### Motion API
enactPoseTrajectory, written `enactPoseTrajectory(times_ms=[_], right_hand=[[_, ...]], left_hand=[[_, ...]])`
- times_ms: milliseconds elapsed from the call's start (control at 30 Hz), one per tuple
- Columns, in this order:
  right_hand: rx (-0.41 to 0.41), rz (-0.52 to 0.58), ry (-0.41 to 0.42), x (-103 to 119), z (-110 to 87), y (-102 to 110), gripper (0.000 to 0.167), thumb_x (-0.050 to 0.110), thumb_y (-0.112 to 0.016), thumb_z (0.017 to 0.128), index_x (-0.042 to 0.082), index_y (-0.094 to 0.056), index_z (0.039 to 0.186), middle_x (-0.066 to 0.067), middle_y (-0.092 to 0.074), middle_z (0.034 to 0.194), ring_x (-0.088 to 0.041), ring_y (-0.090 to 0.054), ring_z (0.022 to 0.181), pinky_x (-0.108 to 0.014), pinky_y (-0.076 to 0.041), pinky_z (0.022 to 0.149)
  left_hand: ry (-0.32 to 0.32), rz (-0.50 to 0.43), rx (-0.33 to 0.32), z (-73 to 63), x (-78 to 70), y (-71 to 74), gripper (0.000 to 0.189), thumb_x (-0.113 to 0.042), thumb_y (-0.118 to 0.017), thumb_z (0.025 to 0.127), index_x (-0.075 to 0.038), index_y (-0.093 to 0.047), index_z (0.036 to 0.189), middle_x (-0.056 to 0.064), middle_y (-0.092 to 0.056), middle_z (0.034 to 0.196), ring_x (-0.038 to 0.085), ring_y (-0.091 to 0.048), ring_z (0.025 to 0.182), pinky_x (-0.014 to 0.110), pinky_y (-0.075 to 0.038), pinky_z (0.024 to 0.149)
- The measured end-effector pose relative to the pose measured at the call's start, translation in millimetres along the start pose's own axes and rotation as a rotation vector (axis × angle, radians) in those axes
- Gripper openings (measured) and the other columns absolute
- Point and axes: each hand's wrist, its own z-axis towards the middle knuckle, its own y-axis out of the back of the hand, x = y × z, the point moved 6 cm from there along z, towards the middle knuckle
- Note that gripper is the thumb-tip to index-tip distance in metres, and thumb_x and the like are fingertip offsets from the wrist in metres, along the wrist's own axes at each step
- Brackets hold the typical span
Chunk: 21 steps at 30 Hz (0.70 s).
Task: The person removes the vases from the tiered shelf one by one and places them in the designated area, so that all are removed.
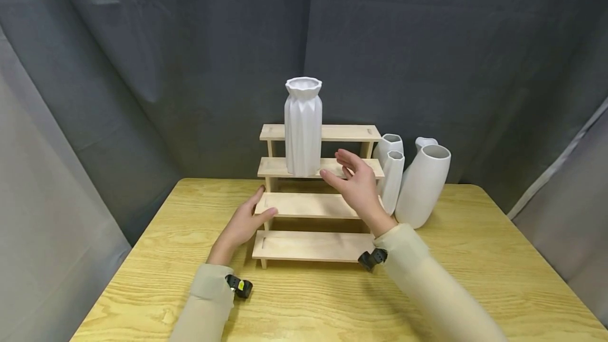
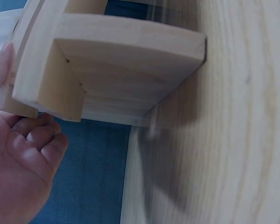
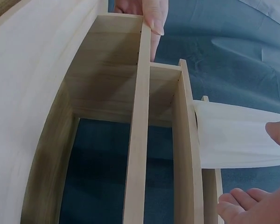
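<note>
A tall white pleated vase (image 1: 303, 131) stands upright on the third step of a light wooden stepped shelf (image 1: 309, 247), left of its middle. My left hand (image 1: 246, 221) grips the left end of the second step from the bottom. Its thumb lies over the board, and in the left wrist view the fingers (image 2: 39, 133) are partly behind the wood. My right hand (image 1: 357, 182) is just right of the vase's base, fingers spread and holding nothing. The right wrist view shows a gap between that hand and the white vase (image 3: 242, 135).
Several white vases stand at the shelf's right side, among them a large smooth one (image 1: 424, 186) and a slim one (image 1: 392, 181). The shelf is on a wood-grain table (image 1: 304, 305). A dark grey curtain (image 1: 214, 67) hangs behind.
</note>
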Motion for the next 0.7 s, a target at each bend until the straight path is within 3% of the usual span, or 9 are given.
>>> enactPoseTrajectory(times_ms=[167,400,700], right_hand=[[-0.005,-0.003,0.012,1.8,4.1,-4.7,0.062,0.009,-0.078,0.085,-0.010,-0.050,0.136,-0.024,-0.053,0.137,-0.040,-0.046,0.130,-0.048,-0.035,0.110],[0.013,0.033,-0.015,-30.8,23.4,-13.6,0.071,0.021,-0.082,0.083,0.001,-0.049,0.142,-0.012,-0.052,0.141,-0.026,-0.046,0.133,-0.038,-0.034,0.112],[-0.006,-0.007,0.012,-30.2,31.9,-22.7,0.076,0.030,-0.085,0.080,0.002,-0.050,0.141,-0.014,-0.052,0.141,-0.024,-0.047,0.131,-0.036,-0.036,0.111]], left_hand=[[0.006,0.008,-0.002,-0.2,-0.9,0.4,0.087,-0.054,-0.061,0.094,-0.019,-0.017,0.160,-0.002,-0.015,0.163,0.023,-0.013,0.148,0.048,-0.016,0.118],[0.009,0.004,0.001,-0.8,-2.0,1.0,0.088,-0.056,-0.061,0.093,-0.019,-0.017,0.160,-0.002,-0.015,0.162,0.021,-0.013,0.148,0.046,-0.017,0.118],[0.013,0.000,-0.001,-1.6,-2.2,-0.1,0.087,-0.053,-0.062,0.094,-0.018,-0.018,0.159,-0.001,-0.016,0.162,0.021,-0.013,0.148,0.047,-0.017,0.118]])
